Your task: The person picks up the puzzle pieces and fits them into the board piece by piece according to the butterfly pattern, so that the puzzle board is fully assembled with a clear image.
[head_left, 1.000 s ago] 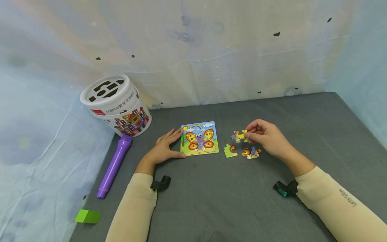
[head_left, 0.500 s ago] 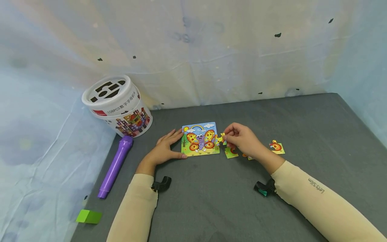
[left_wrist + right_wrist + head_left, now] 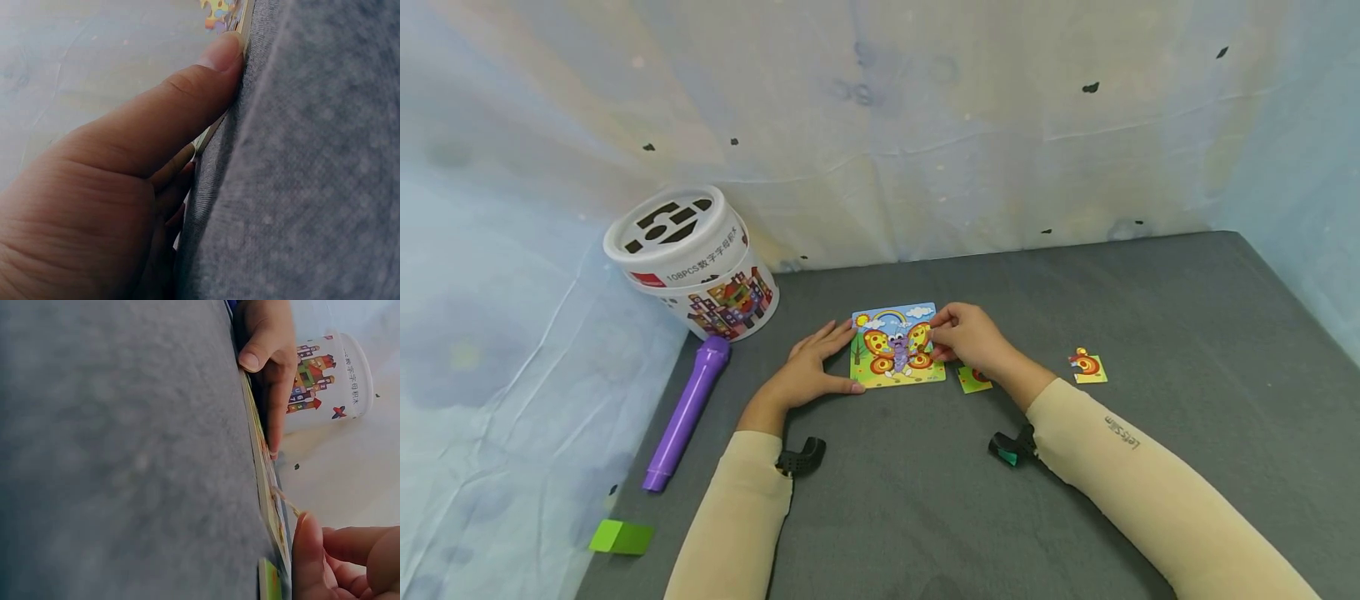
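A square butterfly picture board [image 3: 895,358] lies flat on the grey cloth. My left hand [image 3: 808,371] rests along its left side, fingers fairly straight, the thumb touching the near edge. Over the board's right edge, my right hand [image 3: 972,337] pinches a yellow jigsaw piece [image 3: 289,505] between thumb and finger, tilted, one end at the board. In the head view the hand mostly hides that piece; the left wrist view shows some of it. Close to the board's lower right corner lies a green corner jigsaw piece [image 3: 974,382], partly covered by the right hand.
Another jigsaw piece [image 3: 1087,367] with an orange swirl lies farther right. A white tub [image 3: 696,262] of blocks stands at the back left. Nearer on the left are a purple tube-like stick [image 3: 687,417] and a green block [image 3: 622,537]. A cloth wall rises behind.
The right hand has carried the pinched jigsaw piece leftward, from beside the loose pieces to the board's right edge. Its forearm now hides one loose piece. The left hand stays put.
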The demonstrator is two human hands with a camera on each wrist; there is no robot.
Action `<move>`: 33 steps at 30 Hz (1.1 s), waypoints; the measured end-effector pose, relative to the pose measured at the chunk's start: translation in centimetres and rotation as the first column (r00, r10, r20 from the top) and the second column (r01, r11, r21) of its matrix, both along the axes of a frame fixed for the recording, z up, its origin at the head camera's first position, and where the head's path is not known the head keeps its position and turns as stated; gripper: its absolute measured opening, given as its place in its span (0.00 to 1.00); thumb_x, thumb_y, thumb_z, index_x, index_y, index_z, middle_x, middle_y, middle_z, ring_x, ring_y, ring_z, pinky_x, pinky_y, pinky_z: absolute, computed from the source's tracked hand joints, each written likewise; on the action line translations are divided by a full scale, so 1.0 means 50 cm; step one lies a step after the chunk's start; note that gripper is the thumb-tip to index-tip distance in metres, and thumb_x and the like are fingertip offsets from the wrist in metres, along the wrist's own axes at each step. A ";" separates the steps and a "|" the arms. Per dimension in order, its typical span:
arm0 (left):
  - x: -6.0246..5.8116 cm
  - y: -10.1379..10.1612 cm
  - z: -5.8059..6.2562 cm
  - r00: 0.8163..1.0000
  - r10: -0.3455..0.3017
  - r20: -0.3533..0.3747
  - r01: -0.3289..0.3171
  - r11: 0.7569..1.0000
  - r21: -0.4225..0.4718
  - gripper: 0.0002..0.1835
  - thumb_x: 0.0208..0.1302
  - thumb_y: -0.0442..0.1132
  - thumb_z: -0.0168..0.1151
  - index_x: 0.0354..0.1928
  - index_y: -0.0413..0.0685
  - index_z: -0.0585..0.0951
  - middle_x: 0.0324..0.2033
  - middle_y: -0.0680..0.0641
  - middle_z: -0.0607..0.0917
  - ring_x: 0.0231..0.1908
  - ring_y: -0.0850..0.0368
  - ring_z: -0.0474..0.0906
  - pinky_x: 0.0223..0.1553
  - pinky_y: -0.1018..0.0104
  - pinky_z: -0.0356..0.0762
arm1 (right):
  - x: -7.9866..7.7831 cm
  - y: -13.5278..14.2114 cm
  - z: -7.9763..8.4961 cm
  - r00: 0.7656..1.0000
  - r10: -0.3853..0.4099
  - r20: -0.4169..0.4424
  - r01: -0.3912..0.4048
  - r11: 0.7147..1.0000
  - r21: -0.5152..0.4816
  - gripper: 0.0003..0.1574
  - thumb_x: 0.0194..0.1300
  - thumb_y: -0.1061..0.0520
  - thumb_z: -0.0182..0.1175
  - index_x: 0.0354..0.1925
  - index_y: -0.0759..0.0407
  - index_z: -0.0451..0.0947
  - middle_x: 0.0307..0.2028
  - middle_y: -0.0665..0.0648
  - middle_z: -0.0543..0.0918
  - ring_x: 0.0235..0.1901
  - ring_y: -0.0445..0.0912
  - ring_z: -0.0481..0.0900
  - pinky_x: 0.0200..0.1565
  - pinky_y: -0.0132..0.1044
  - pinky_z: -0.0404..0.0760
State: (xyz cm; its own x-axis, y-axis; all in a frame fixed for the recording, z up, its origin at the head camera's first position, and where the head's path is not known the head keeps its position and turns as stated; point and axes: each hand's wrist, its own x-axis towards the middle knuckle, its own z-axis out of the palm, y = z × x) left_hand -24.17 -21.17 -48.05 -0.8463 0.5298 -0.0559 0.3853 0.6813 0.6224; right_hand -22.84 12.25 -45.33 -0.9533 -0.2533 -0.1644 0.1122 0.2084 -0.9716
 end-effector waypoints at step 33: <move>0.001 -0.001 -0.004 1.000 0.000 -0.007 0.001 1.000 0.029 0.60 0.59 0.62 0.83 0.87 0.53 0.61 0.86 0.54 0.56 0.85 0.50 0.40 0.78 0.36 0.33 | 0.057 -0.034 0.037 0.779 0.557 -0.287 -0.140 0.601 0.787 0.44 0.76 0.46 0.71 0.79 0.66 0.70 0.78 0.66 0.69 0.77 0.64 0.64 0.72 0.63 0.67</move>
State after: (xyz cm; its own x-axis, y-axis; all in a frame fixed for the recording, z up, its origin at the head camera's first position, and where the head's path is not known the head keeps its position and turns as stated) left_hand -24.14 -21.24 -48.23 -0.8464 0.5315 -0.0344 0.3902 0.6628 0.6391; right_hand -19.99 10.56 -43.48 -0.8080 -0.5890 -0.0156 -0.5351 0.7445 -0.3992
